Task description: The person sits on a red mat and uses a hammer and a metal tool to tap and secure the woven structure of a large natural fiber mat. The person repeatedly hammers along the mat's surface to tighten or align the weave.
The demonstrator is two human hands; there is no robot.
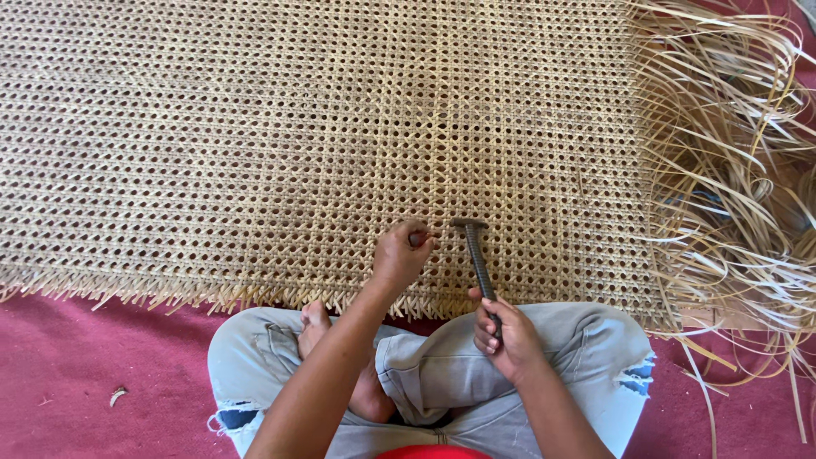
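Observation:
A large woven cane mat (323,127) with an open hexagonal pattern lies in front of me. My left hand (399,255) rests on its near edge, fingers pinched shut around a small dark peg-like tool (416,239) pressed against the weave. My right hand (506,336) grips the handle of a small dark metal hammer (476,255), whose head lies on the mat just right of the left hand. I sit cross-legged in grey trousers (442,365), with a bare foot (313,327) showing.
Loose cane strips (731,170) fan out in a tangled bundle from the mat's right edge. The mat's near edge is a fringe of cut ends (170,293). Red carpet (85,374) covers the floor, with a small scrap (117,394) on it.

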